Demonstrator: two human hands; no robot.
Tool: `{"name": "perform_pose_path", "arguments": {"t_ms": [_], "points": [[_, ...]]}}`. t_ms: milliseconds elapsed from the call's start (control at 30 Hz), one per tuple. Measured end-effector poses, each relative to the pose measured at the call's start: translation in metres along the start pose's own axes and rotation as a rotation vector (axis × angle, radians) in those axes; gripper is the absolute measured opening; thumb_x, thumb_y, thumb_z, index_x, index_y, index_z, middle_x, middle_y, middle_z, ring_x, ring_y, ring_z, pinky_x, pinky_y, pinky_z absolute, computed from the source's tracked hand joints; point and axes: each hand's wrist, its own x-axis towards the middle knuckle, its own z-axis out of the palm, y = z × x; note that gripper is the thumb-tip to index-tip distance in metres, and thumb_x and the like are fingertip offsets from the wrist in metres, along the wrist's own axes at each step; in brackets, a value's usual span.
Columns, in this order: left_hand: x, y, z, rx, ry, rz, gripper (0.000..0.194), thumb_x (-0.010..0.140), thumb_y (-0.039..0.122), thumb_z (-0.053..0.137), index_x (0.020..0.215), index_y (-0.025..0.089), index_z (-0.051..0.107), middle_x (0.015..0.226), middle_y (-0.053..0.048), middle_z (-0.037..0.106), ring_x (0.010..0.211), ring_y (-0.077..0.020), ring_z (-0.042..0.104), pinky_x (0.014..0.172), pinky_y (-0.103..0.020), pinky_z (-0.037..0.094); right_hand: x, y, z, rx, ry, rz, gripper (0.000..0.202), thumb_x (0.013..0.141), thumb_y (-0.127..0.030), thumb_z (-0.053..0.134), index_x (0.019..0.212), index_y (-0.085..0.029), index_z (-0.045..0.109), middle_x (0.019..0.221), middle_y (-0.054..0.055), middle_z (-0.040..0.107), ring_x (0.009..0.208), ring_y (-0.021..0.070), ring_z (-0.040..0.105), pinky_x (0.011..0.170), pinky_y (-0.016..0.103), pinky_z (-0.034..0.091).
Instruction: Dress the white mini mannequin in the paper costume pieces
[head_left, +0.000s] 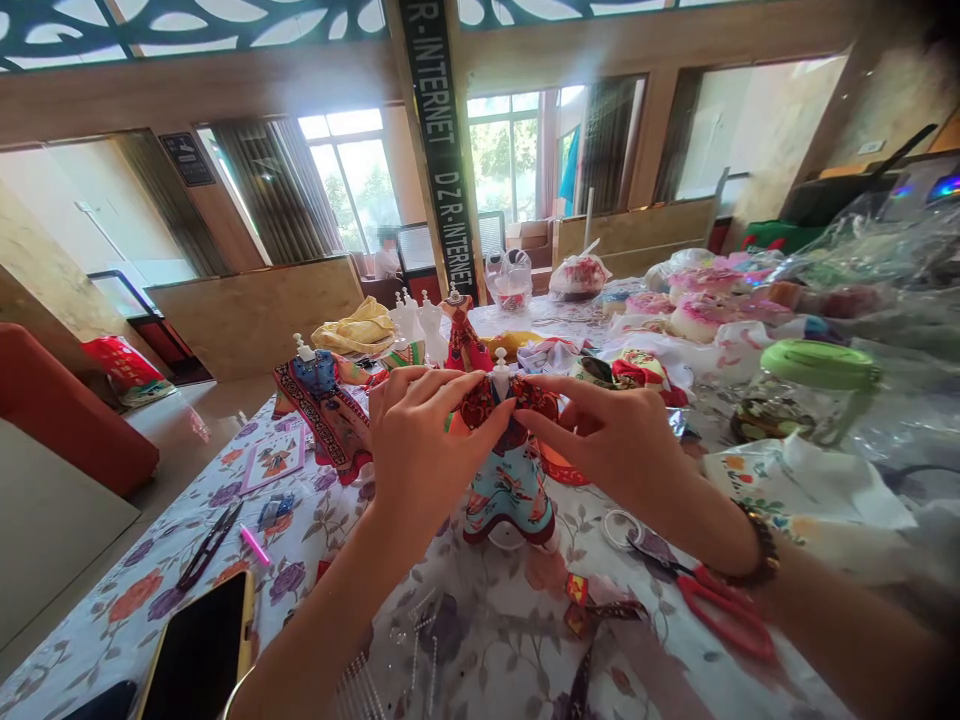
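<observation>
A small white dress form (501, 372) stands upright in front of me, its knob-topped neck showing between my hands. It wears a light blue patterned skirt (510, 492) with a dark red hem. Around its shoulders lies dark red patterned fabric (541, 402). My left hand (431, 430) pinches this fabric on the left side, thumb and fingers near the neckline. On the other side my right hand (600, 435) pinches the fabric likewise. My fingers hide part of the bodice.
Dressed forms in blue (322, 375) and red (466, 335) stand behind. Red-handled scissors (724, 605), a phone (196, 650), black tweezers-like tool (210, 545), pink stick (255, 546) and patterned ribbon (592, 620) lie on the flowered tablecloth (300, 590). A green-lidded jar (817, 370) stands right.
</observation>
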Motion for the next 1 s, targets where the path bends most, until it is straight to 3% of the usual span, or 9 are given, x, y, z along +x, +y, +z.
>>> {"name": "perform_pose_path", "arguments": {"t_ms": [200, 367, 533, 800, 1000], "points": [[-0.005, 0.004, 0.002, 0.038, 0.022, 0.009, 0.018, 0.075, 0.034, 0.067, 0.091, 0.03, 0.073, 0.092, -0.001, 0.074, 0.093, -0.0272, 0.06, 0.089, -0.047, 0.038, -0.005, 0.006, 0.003, -0.251, 0.137, -0.293, 0.037, 0.08, -0.046, 0.063, 0.108, -0.023, 0.07, 0.068, 0.001, 0.064, 0.052, 0.0108, 0.053, 0.047, 0.024, 0.037], [-0.008, 0.006, 0.004, 0.072, 0.092, 0.048, 0.015, 0.077, 0.028, 0.066, 0.089, 0.033, 0.073, 0.086, 0.003, 0.075, 0.089, -0.0257, 0.061, 0.092, -0.048, 0.034, -0.005, 0.01, 0.004, -0.265, 0.185, -0.401, 0.029, 0.083, -0.034, 0.062, 0.108, -0.02, 0.068, 0.079, 0.006, 0.061, 0.068, 0.0158, 0.054, 0.058, 0.027, 0.045], [-0.007, 0.005, 0.005, 0.128, 0.128, 0.103, 0.014, 0.08, 0.026, 0.063, 0.085, 0.034, 0.073, 0.086, 0.004, 0.075, 0.087, -0.024, 0.062, 0.091, -0.047, 0.035, -0.005, 0.014, 0.007, -0.21, 0.199, -0.427, 0.027, 0.082, -0.024, 0.063, 0.108, -0.017, 0.068, 0.082, 0.007, 0.061, 0.073, 0.0181, 0.054, 0.063, 0.032, 0.048], [-0.01, 0.0, 0.004, 0.017, 0.125, 0.09, 0.013, 0.078, 0.024, 0.065, 0.083, 0.034, 0.072, 0.09, 0.003, 0.075, 0.089, -0.0239, 0.064, 0.093, -0.048, 0.035, -0.001, 0.015, 0.01, -0.122, 0.268, -0.422, 0.016, 0.084, -0.021, 0.062, 0.098, -0.024, 0.07, 0.09, 0.005, 0.065, 0.079, 0.0165, 0.057, 0.073, 0.034, 0.049], [-0.012, -0.001, 0.004, -0.027, 0.153, 0.062, 0.012, 0.078, 0.024, 0.065, 0.081, 0.034, 0.072, 0.082, 0.004, 0.075, 0.084, -0.0218, 0.065, 0.095, -0.045, 0.037, 0.0, 0.016, 0.012, 0.031, 0.264, -0.336, 0.014, 0.084, -0.022, 0.062, 0.095, -0.024, 0.07, 0.088, 0.004, 0.067, 0.082, 0.0167, 0.062, 0.067, 0.03, 0.052]]}}
